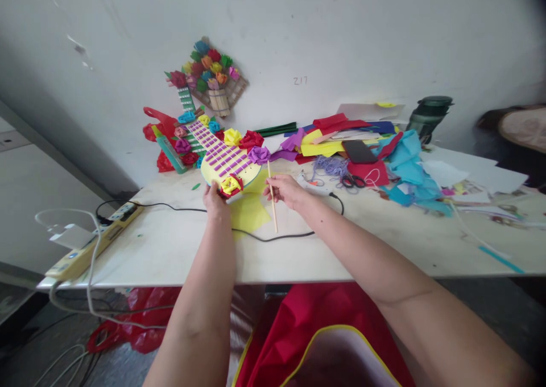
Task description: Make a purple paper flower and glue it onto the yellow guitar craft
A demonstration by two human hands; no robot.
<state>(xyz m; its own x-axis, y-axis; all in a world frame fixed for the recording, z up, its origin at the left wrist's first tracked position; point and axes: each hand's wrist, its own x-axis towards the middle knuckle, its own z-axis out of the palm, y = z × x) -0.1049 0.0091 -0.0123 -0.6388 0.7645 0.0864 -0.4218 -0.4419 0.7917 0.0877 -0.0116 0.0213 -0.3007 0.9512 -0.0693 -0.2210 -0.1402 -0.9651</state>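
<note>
My left hand [215, 198] grips the lower left edge of a cream board [209, 165] with rows of purple strips, tilted up off the table. Crepe paper flowers line its edge: a red and yellow one [231, 185] by my left fingers, a yellow one [232, 137], a red one [251, 140] and a purple one [259, 155]. Between the fingertips of my right hand [281, 191] is a thin wooden stick [274, 213], held nearly upright. Its top end reaches the purple flower; whether they touch I cannot tell. Beneath lies a yellow paper sheet [251, 213].
A glue gun [313, 185] lies right of my hand, its black cord [273, 239] crossing the table. Scissors [354, 181], a phone [359, 152], purple yarn [330, 165] and coloured crepe paper [405, 153] lie further right. A power strip [102, 239] sits at the left edge.
</note>
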